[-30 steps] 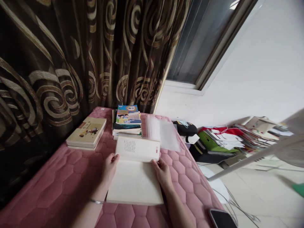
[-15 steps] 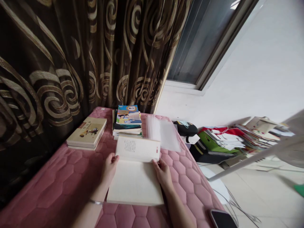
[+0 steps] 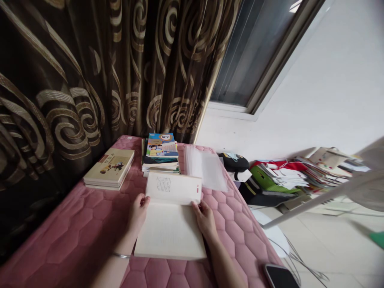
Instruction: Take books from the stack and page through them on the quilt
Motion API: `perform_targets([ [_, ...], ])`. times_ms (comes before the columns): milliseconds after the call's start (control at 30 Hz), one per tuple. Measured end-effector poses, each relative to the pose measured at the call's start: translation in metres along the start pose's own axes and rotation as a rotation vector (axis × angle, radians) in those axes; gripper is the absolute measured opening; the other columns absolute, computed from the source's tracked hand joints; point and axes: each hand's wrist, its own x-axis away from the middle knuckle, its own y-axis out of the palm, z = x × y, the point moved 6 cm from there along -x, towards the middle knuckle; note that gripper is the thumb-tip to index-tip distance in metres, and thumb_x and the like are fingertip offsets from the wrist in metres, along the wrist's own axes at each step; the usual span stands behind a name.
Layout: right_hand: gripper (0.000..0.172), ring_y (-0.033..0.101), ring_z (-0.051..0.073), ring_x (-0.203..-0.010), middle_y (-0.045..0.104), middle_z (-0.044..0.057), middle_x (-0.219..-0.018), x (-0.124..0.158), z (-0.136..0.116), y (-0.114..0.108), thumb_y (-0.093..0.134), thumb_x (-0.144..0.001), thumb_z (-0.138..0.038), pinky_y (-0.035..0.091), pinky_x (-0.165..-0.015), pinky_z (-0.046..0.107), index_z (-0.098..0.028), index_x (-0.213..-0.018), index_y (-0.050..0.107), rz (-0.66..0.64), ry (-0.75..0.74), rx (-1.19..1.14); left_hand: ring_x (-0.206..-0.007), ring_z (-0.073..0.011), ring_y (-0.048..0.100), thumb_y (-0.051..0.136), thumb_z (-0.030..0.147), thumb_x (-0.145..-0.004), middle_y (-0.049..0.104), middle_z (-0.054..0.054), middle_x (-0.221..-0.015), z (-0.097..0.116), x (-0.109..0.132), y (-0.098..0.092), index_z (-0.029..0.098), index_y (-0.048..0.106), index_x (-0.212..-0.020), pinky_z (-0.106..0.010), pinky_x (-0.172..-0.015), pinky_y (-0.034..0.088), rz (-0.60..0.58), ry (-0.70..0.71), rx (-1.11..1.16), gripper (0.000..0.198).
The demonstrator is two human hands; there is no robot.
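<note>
An open book (image 3: pixel 171 232) lies on the pink quilted mattress (image 3: pixel 90 224), its near page flat and its far side tilted up, with printed text on it. My left hand (image 3: pixel 139 208) pinches the left edge of the book near the fold, thumb on top. At the right edge, my right hand (image 3: pixel 205 216) grips the book in the same way, fingers partly hidden beneath. Just beyond the book sits a stack of books (image 3: pixel 160 154) topped by a blue mathematics textbook. Clear plastic sheets (image 3: pixel 207 170) lie to its right.
A stack of beige books (image 3: pixel 109 168) stands at the left by the patterned curtain (image 3: pixel 129 72). A phone (image 3: pixel 281 276) rests at the mattress's near right edge. Beyond that edge are a white fan (image 3: pixel 312 202), cables, bags and piled papers (image 3: pixel 288 178) on the floor.
</note>
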Motion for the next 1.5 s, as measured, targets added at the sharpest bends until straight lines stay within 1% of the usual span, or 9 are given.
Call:
perform_targets([
  [167,0.046,0.054,0.018,-0.064,0.063,0.003,-0.068,0.0,0.006,0.001,0.063,-0.075,-0.06,0.04,-0.057,0.026,-0.015,-0.085,0.065,-0.022,0.01,-0.008,-0.059,-0.0155,0.05,0.057,0.054,-0.071,0.051,0.004,-0.058,0.004,0.003,0.0,0.022,0.049,-0.067,-0.024,-0.055,0.036,-0.01,-0.016,0.009,0.033],
  [333,0.048,0.056,0.02,-0.066,0.065,0.005,-0.07,0.0,0.004,0.0,0.063,-0.074,-0.061,0.042,-0.058,0.027,-0.014,-0.084,0.066,-0.004,0.019,0.021,-0.061,-0.0169,0.053,0.057,0.05,-0.069,0.057,0.002,-0.062,0.002,0.001,0.0,0.021,0.053,-0.07,-0.026,-0.058,0.04,-0.031,-0.009,-0.006,0.03],
  [533,0.05,0.056,0.02,-0.063,0.065,0.005,-0.066,-0.001,-0.005,-0.001,0.059,-0.074,-0.064,0.042,-0.056,0.027,-0.014,-0.077,0.064,0.015,-0.023,0.101,-0.057,-0.0158,0.05,0.053,0.048,-0.069,0.053,0.004,-0.058,0.004,0.0,0.0,0.022,0.047,-0.065,-0.025,-0.056,0.038,-0.022,0.01,-0.081,0.027],
  [800,0.049,0.055,0.019,-0.063,0.063,0.005,-0.067,-0.002,0.007,-0.003,0.057,-0.074,-0.064,0.041,-0.057,0.027,-0.015,-0.074,0.062,0.027,-0.018,0.152,-0.063,-0.0175,0.054,0.053,0.051,-0.069,0.057,0.001,-0.064,0.0,0.0,0.0,0.021,0.052,-0.074,-0.026,-0.059,0.041,-0.011,0.004,-0.037,0.031],
  [967,0.047,0.054,0.019,-0.062,0.062,0.005,-0.067,-0.003,0.006,-0.005,0.059,-0.074,-0.062,0.041,-0.056,0.027,-0.015,-0.077,0.063,0.044,-0.029,0.168,-0.06,-0.0154,0.051,0.052,0.051,-0.072,0.052,0.004,-0.062,0.001,0.001,0.0,0.021,0.049,-0.072,-0.024,-0.057,0.038,-0.014,0.014,-0.057,0.029],
  [1067,0.043,0.055,0.018,-0.062,0.062,0.003,-0.067,-0.001,-0.004,-0.003,0.065,-0.07,-0.058,0.042,-0.057,0.027,-0.016,-0.08,0.064,-0.013,-0.033,0.075,-0.059,-0.0151,0.05,0.053,0.052,-0.072,0.052,0.004,-0.061,0.004,0.001,-0.001,0.021,0.049,-0.072,-0.024,-0.057,0.037,-0.005,0.019,-0.051,0.03],
  [1167,0.042,0.06,0.021,-0.074,0.067,0.004,-0.08,0.001,-0.018,-0.001,0.068,-0.071,-0.052,0.048,-0.064,0.028,-0.018,-0.096,0.065,-0.078,-0.047,-0.099,-0.059,-0.0151,0.05,0.053,0.053,-0.071,0.053,0.004,-0.061,0.004,0.0,0.0,0.021,0.052,-0.074,-0.024,-0.056,0.037,-0.002,0.01,-0.042,0.032],
  [1300,0.039,0.063,0.025,-0.088,0.07,0.008,-0.092,-0.002,-0.023,0.002,0.065,-0.076,-0.053,0.05,-0.077,0.034,-0.018,-0.094,0.067,-0.057,-0.044,-0.174,-0.06,-0.0161,0.053,0.056,0.052,-0.069,0.057,0.002,-0.062,-0.003,-0.005,-0.001,0.02,0.057,-0.076,-0.025,-0.058,0.04,-0.006,-0.004,-0.018,0.033],
  [1500,0.043,0.063,0.027,-0.095,0.071,0.009,-0.099,-0.009,-0.016,0.007,0.067,-0.074,-0.052,0.05,-0.083,0.037,-0.017,-0.099,0.067,-0.018,-0.069,-0.217,-0.068,-0.0204,0.063,0.057,0.048,-0.068,0.067,-0.002,-0.07,-0.017,-0.014,-0.007,0.02,0.063,-0.08,-0.028,-0.063,0.048,-0.018,-0.013,-0.105,0.031],
])
